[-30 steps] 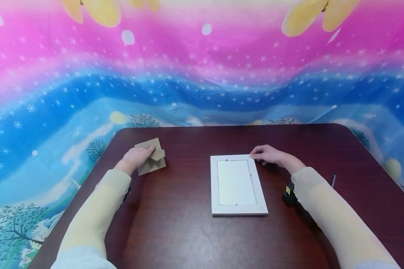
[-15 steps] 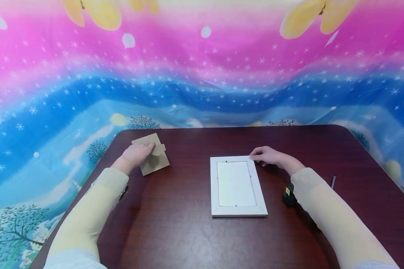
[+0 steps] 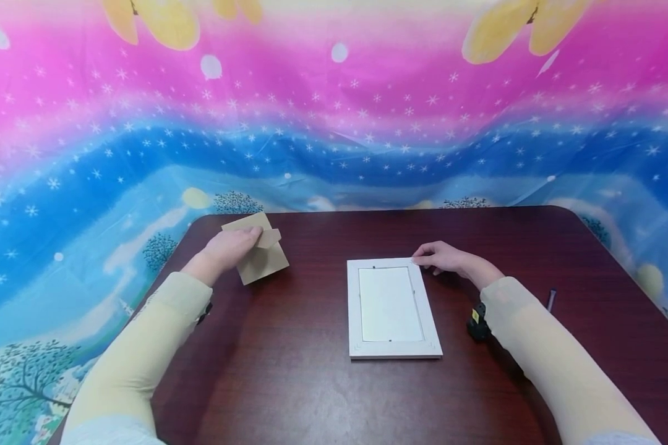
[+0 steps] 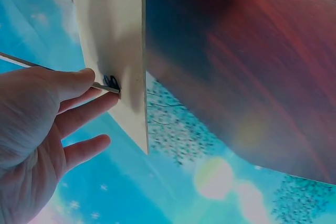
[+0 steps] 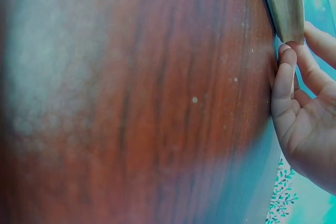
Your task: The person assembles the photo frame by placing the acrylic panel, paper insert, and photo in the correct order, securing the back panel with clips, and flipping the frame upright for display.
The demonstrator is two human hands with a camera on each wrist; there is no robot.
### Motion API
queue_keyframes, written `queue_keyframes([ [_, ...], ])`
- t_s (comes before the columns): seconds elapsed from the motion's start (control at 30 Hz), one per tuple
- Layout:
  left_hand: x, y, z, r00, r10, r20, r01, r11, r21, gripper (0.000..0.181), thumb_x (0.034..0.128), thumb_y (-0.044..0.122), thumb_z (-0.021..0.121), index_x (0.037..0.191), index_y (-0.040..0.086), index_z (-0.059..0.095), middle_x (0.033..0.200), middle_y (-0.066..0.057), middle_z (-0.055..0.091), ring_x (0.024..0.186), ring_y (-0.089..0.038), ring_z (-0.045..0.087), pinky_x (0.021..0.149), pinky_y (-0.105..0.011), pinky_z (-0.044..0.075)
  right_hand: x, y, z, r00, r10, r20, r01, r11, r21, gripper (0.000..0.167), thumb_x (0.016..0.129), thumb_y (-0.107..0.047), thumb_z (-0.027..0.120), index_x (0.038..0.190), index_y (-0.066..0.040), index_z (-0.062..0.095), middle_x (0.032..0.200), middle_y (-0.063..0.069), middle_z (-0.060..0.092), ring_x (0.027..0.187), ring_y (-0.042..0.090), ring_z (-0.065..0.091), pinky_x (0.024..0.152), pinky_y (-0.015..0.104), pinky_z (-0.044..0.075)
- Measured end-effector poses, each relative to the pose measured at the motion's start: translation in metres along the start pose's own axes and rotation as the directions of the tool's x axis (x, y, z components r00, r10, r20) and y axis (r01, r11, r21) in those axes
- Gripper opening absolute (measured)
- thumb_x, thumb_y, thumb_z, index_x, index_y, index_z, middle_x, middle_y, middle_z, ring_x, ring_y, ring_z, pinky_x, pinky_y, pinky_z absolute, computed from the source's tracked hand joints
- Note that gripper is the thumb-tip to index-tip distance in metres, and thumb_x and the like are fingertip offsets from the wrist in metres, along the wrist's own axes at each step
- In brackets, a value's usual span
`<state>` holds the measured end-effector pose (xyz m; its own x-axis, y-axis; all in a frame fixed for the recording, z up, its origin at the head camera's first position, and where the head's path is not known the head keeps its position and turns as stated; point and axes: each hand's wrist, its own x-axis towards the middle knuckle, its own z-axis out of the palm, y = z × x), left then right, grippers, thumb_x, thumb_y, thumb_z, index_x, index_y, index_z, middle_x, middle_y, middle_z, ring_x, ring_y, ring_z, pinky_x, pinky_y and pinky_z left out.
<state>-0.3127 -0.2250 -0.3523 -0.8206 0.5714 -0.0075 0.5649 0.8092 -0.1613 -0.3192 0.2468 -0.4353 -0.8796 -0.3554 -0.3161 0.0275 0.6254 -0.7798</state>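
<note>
Raised over the table's far left, a thin tan picture-frame backboard point(image 3: 264, 262) hangs tilted. My left hand point(image 3: 222, 250) pinches its hinged stand leg point(image 3: 269, 239) between thumb and fingers. In the left wrist view a small dark hinge point(image 4: 111, 82) joins the leg to the board point(image 4: 121, 35), and the lower fingers stay free. The white picture frame point(image 3: 353, 309) lies on the table with a pale panel point(image 3: 389, 303) inside its border. At its far right corner my right hand point(image 3: 442, 256) pinches the frame edge; the right wrist view shows fingertips around that corner point(image 5: 287, 9).
The dark reddish-brown table point(image 3: 289, 371) has rounded far corners. A thin dark pen-like stick point(image 3: 552, 300) lies to the right, beyond the right forearm. A black wrist device point(image 3: 479, 322) sits below the right sleeve. Printed cloth point(image 3: 334, 142) hangs behind the table.
My left hand has lifted the backboard and shifted it slightly right and away, and the board has turned a little. The right hand and the frame have held still.
</note>
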Motion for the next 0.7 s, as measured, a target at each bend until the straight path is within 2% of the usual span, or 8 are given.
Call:
queue_keyframes([
  [0.2,0.009,0.019,-0.011,0.998,0.05,-0.025,-0.051,0.999,-0.015,0.018,0.0938,-0.009,0.049,0.111,-0.002,0.046,0.104,-0.02,0.063,0.089,-0.032,0.065,0.08,-0.046,0.051,-0.001,0.0,0.0,1.0,-0.006,0.004,0.006,1.0,-0.005,0.034,0.099,-0.024,0.057,0.12,0.002,0.06,0.094,0.009,0.052,0.088,0.024,0.049,0.072,0.035,0.049],
  [0.37,0.017,0.036,-0.018,0.995,0.094,-0.024,-0.095,0.994,-0.056,0.023,0.0979,-0.002,0.047,0.121,-0.002,0.046,0.118,-0.02,0.062,0.101,-0.031,0.063,0.089,-0.046,0.048,-0.002,-0.001,0.0,1.0,-0.009,0.003,0.009,1.0,-0.007,0.035,0.099,-0.025,0.057,0.121,0.002,0.06,0.095,0.01,0.052,0.089,0.024,0.049,0.073,0.035,0.049],
  [0.47,0.023,0.045,-0.022,0.994,0.105,-0.01,-0.106,0.99,-0.089,0.027,0.1,0.003,0.045,0.126,-0.001,0.046,0.122,-0.019,0.06,0.105,-0.03,0.062,0.092,-0.046,0.046,-0.002,-0.001,0.001,1.0,-0.003,0.001,0.003,1.0,-0.002,0.035,0.099,-0.025,0.057,0.121,0.002,0.06,0.095,0.01,0.052,0.089,0.024,0.048,0.074,0.035,0.048],
  [0.57,0.028,0.053,-0.025,0.996,0.086,0.026,-0.081,0.985,-0.153,0.032,0.1033,0.011,0.041,0.134,0.002,0.044,0.127,-0.017,0.058,0.113,-0.029,0.058,0.097,-0.045,0.043,-0.002,-0.001,0.0,1.0,0.003,0.0,-0.003,1.0,-0.006,0.035,0.099,-0.025,0.057,0.121,0.002,0.06,0.096,0.01,0.052,0.09,0.025,0.048,0.074,0.035,0.048],
  [0.7,0.035,0.061,-0.026,0.995,0.089,0.054,-0.077,0.978,-0.194,0.04,0.1051,0.016,0.039,0.142,0.002,0.04,0.134,-0.015,0.054,0.123,-0.029,0.052,0.103,-0.044,0.037,-0.001,-0.001,0.0,1.0,0.008,0.0,-0.008,1.0,-0.023,0.035,0.099,-0.026,0.057,0.122,0.001,0.06,0.099,0.011,0.053,0.092,0.025,0.049,0.076,0.035,0.049],
])
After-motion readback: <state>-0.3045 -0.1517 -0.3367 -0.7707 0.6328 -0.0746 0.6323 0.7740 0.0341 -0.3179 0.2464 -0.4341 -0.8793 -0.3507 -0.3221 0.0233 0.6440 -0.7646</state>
